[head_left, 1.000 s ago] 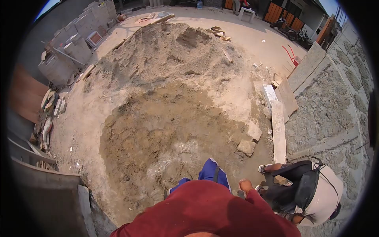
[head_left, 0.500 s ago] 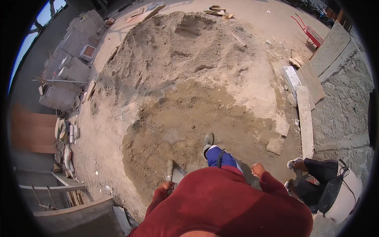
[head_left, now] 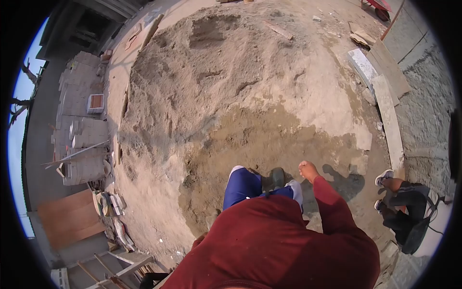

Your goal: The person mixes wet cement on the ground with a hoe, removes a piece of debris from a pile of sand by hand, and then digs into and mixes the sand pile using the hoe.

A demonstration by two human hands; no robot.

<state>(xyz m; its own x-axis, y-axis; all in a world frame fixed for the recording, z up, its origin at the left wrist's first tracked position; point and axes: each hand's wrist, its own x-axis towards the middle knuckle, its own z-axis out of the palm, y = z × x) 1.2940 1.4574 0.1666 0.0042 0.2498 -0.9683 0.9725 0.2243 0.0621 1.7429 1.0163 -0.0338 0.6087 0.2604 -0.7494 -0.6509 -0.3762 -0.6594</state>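
Outdoors, on pale ground [head_left: 149, 207] beside a rough grey wall [head_left: 428, 96]. Condition: wetted sand [head_left: 260, 130] in the near area; dry sand heap [head_left: 216, 62] beyond, not wetted. Right grip [head_left: 308, 171]: over wetted sand, fingers curled closed, nothing visibly held. Left grip [head_left: 198, 241]: mostly hidden beside the red shirt [head_left: 269, 241]; finger position and contents indeterminable. Container: red wheelbarrow [head_left: 378, 5], far right, partly out of view; contents not visible.

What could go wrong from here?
The boot is on wet sand, so a foot might slip or sink. A co-worker is low down on the right, with the right hand held out toward that side; a stumble could bump them. The left hand is mostly hidden by the shirt, so I can't rule out trouble there.
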